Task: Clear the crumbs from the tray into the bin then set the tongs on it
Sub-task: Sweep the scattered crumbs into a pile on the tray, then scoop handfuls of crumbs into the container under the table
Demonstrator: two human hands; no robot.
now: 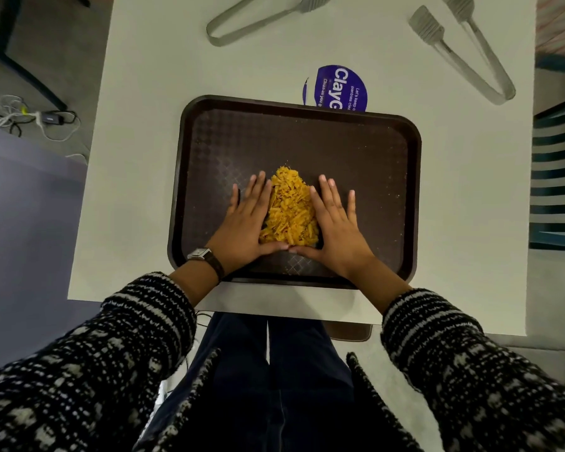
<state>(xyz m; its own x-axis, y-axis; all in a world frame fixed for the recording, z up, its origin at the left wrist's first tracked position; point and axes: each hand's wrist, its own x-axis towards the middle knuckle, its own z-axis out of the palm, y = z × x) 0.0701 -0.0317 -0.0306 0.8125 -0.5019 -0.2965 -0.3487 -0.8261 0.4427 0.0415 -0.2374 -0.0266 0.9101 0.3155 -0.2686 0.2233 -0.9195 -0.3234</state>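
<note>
A dark brown tray [356, 151] lies on the white table in front of me. A heap of orange-yellow crumbs [289, 212] sits in its near middle. My left hand [245, 223] lies flat against the heap's left side and my right hand [335, 230] against its right side, fingers spread, thumbs touching below the heap. Neither hand holds anything. One pair of metal tongs [261, 19] rests at the far middle of the table and another pair of tongs [467, 50] at the far right. No bin is in view.
A round blue sticker [336, 86] on the table pokes out behind the tray's far edge. The white table [137, 190] ends close to my legs. Cables and a charger [43, 120] lie on the floor at the left. A striped chair [558, 177] stands at the right.
</note>
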